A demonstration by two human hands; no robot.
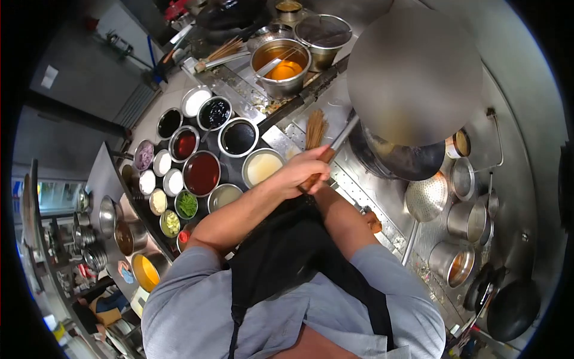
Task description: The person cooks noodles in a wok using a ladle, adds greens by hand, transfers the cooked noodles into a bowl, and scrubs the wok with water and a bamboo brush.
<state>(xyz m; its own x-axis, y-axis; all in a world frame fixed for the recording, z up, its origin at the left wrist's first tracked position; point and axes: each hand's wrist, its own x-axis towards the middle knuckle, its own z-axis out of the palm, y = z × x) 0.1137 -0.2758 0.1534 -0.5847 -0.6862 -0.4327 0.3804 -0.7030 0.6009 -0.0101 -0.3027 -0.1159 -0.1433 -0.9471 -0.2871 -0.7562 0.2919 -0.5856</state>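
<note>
My left hand [304, 170] is closed around the brown wooden handle [327, 155] of a metal-shafted tool. The shaft [345, 133] slopes up toward a dark wok [412, 166]; the tool's far end is hidden. My right forearm [339, 216] reaches up beneath my left hand, and the fingers of my right hand are hidden there. A large blurred grey patch covers most of the wok and its contents. Beside the handle lies a bristle whisk [316, 127]. Several bowls of sauces and seasonings stand left of my hands, including a dark red sauce [201, 173] and chopped greens [187, 205].
A pot of orange liquid [282, 70] stands at the back, beside a mesh-covered pot [323, 31]. On the right are a perforated strainer [427, 196], metal pots [466, 221] and a second dark wok [513, 310]. A yellow-filled container [145, 272] is at lower left.
</note>
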